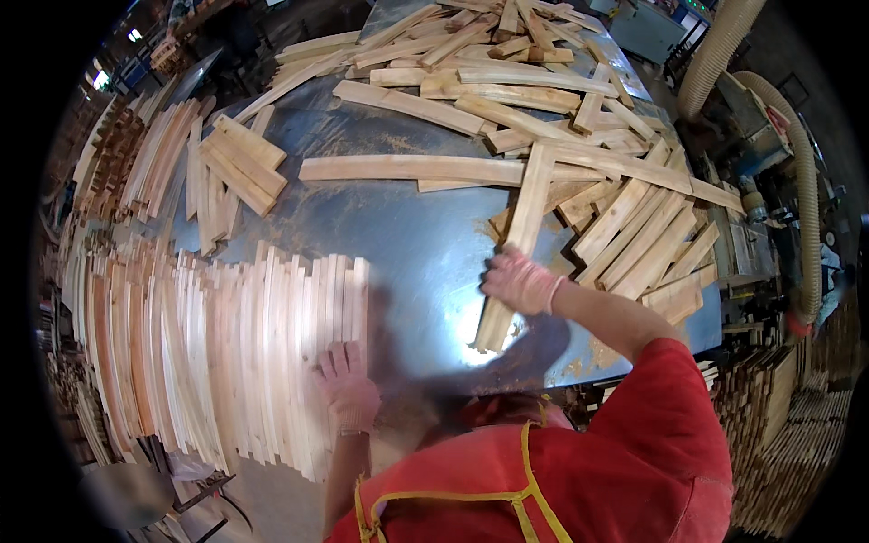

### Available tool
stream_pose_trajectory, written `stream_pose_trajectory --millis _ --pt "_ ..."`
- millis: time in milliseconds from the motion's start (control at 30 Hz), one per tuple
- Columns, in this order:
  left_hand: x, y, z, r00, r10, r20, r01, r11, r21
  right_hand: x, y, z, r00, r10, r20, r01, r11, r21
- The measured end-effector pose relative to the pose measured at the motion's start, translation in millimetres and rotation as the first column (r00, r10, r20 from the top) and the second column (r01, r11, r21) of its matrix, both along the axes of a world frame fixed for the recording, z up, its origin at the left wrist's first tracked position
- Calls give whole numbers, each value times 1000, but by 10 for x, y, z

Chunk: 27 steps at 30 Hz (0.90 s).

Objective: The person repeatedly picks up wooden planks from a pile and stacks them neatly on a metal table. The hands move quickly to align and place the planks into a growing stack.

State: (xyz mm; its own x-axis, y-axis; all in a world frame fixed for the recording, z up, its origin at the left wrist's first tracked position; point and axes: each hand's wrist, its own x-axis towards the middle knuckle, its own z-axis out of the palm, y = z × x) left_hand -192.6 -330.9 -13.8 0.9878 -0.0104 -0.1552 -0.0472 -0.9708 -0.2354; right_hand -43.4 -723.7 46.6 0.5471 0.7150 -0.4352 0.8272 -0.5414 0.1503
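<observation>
My right hand [518,281], in a pink glove, grips a long pale wooden slat [527,204] that runs from the loose pile down toward the table's near edge. My left hand [347,389], also gloved, lies flat with fingers apart against the right end of a tight row of upright slats [235,344] lined up side by side at the near left of the grey metal table [416,244].
A loose heap of slats [543,100] covers the table's far and right side. A small stack [237,163] lies at the left. More stacked wood [778,425] stands beyond the right edge, near ribbed dust hoses [801,181]. Sawdust is scattered about.
</observation>
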Motion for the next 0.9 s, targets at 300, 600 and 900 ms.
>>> stream_pose_trajectory --millis 300,600,900 --pt "8 -1067 33 995 -90 -43 52 836 -546 1907 -987 184 715 -693 92 625 692 361" --pt "56 -932 177 936 98 -337 -300 725 -621 1731 -1586 140 445 -723 -528 894 393 214" --pt "-891 -578 560 606 180 -775 -668 -413 -619 -527 239 -635 130 -560 -818 965 260 -25"
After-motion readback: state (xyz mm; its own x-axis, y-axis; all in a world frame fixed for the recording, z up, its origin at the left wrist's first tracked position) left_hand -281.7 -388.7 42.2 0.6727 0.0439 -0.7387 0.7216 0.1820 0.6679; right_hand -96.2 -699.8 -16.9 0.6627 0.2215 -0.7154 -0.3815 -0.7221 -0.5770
